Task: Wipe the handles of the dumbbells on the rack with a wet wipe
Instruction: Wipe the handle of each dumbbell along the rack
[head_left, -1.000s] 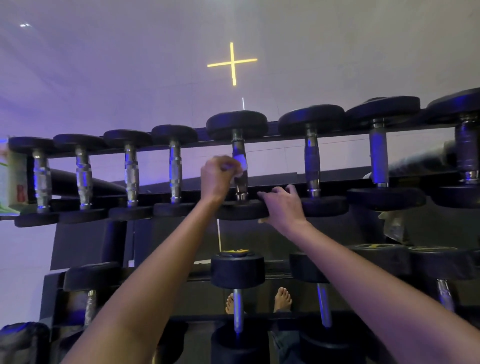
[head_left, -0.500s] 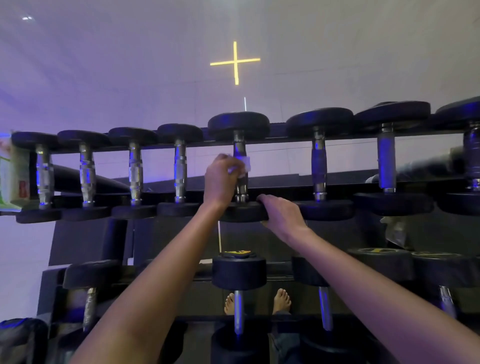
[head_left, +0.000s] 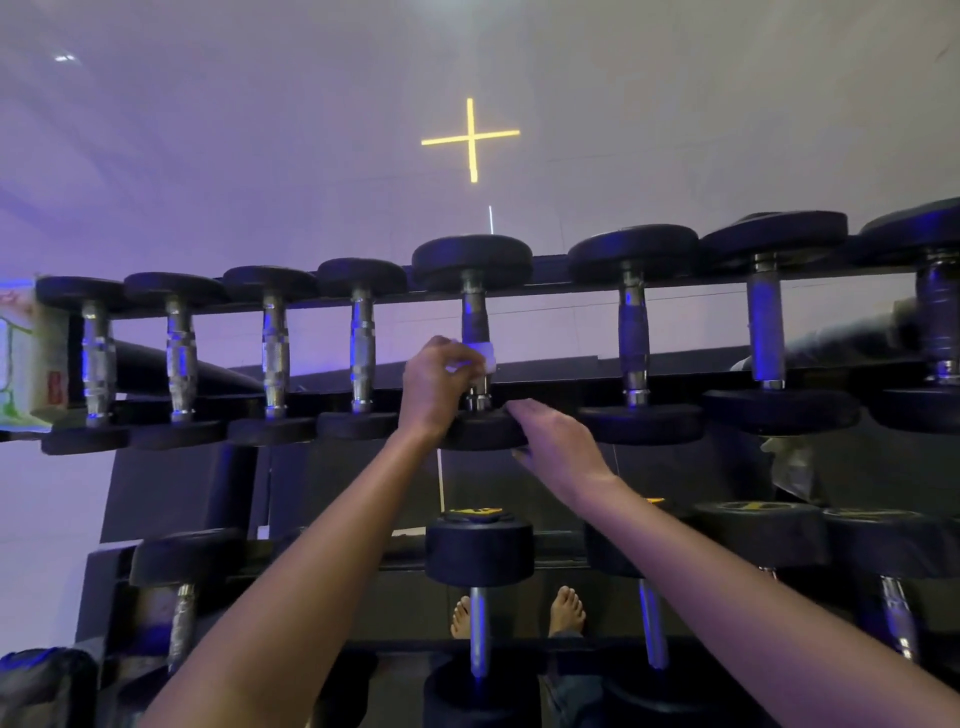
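A black rack (head_left: 566, 288) carries a top row of several black-ended dumbbells with metal handles. My left hand (head_left: 434, 382) grips a white wet wipe (head_left: 487, 361) wrapped around the lower part of the middle dumbbell's handle (head_left: 474, 317). My right hand (head_left: 558, 449) rests on the near black end (head_left: 480, 428) of that same dumbbell, fingers curled over its rim. The handle's lowest stretch is partly hidden behind my left hand.
More dumbbells (head_left: 478, 551) lie on a lower tier under my arms. A white and green packet (head_left: 28, 358) stands at the top row's left end. My bare feet (head_left: 566, 610) show on the floor below the rack. A pale wall rises behind.
My left hand with the wipe has slid down the handle toward the near end. My right hand has stayed on the dumbbell's end, shifting only slightly.
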